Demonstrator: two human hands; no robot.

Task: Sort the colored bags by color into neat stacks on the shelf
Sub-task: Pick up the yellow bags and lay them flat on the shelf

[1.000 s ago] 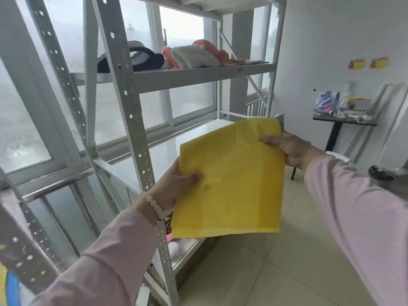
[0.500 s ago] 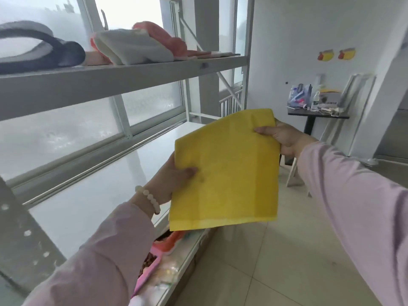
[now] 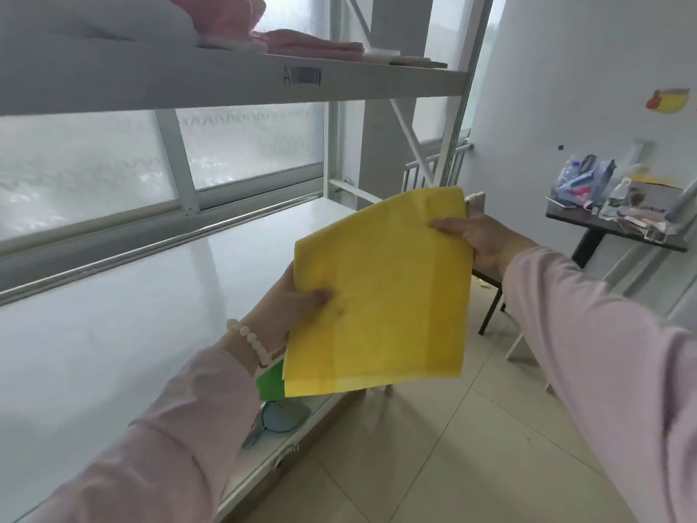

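Note:
A flat yellow bag [image 3: 381, 296] hangs in the air in front of the white middle shelf [image 3: 151, 296], held by both hands. My left hand [image 3: 290, 307] grips its left edge, thumb on the front face. My right hand [image 3: 475, 235] pinches its upper right corner. A green bag [image 3: 270, 383] peeks out below the yellow bag's lower left corner, on a lower shelf. Pink bags [image 3: 301, 41] lie on the upper shelf.
A grey-blue hand mirror [image 3: 277, 419] lies on the lower shelf under the green bag. A dark side table [image 3: 618, 228] with clutter stands at the right by the wall. Frosted windows run behind the rack. Tiled floor lies to the right.
My view has moved in closer to the rack and along it; the upright post has left the frame. Both hands keep the same hold on the yellow bag, now nearer the middle shelf.

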